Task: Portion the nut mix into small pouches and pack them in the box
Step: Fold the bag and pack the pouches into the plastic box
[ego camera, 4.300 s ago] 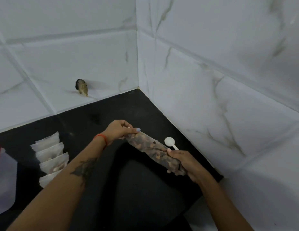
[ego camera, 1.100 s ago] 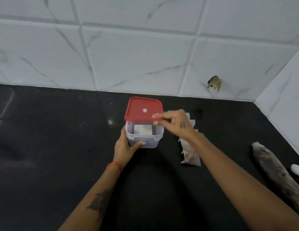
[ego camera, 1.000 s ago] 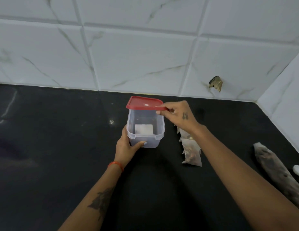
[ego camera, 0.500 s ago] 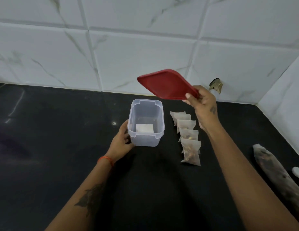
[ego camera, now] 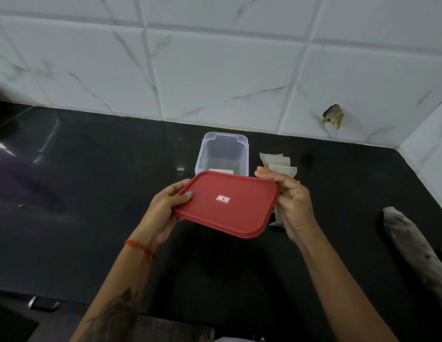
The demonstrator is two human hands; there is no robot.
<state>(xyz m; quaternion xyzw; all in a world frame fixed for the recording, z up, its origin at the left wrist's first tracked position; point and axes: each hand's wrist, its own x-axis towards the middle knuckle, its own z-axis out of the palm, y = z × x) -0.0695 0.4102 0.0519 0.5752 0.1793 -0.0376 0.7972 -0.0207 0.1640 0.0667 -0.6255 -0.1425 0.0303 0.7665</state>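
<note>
— What just changed?

— Half a second ago only my right hand [ego camera: 292, 206] had the red lid [ego camera: 226, 203], raised at about one o'clock from the box [ego camera: 222, 154], while my left steadied the box wall. Now my left hand [ego camera: 165, 213] has let go of the box and joined in, and the lid sits low in front of me, at six o'clock from the box and covering its near rim from view.

— So what does that mean for packing?

— The box stands open on the black counter [ego camera: 91, 193], near the tiled wall [ego camera: 215, 70]. I'd judge the lid still needs setting aside before any of the pouches [ego camera: 276, 164] go in. They lie at three o'clock from the box, partly hidden behind my right hand.

— How are your hands sitting?

— Both forearms come up from the bottom edge and meet at the lid. My left thumb lies on the lid's top at its nine o'clock edge, with the fingers curled underneath, so it's clamped on the lid. My right hand pinches the three o'clock edge, fingers wrapped over the far corner.

— And the nut mix?

— The long bag of nut mix [ego camera: 417, 250] lies on the counter well off at four o'clock, untouched.
</note>
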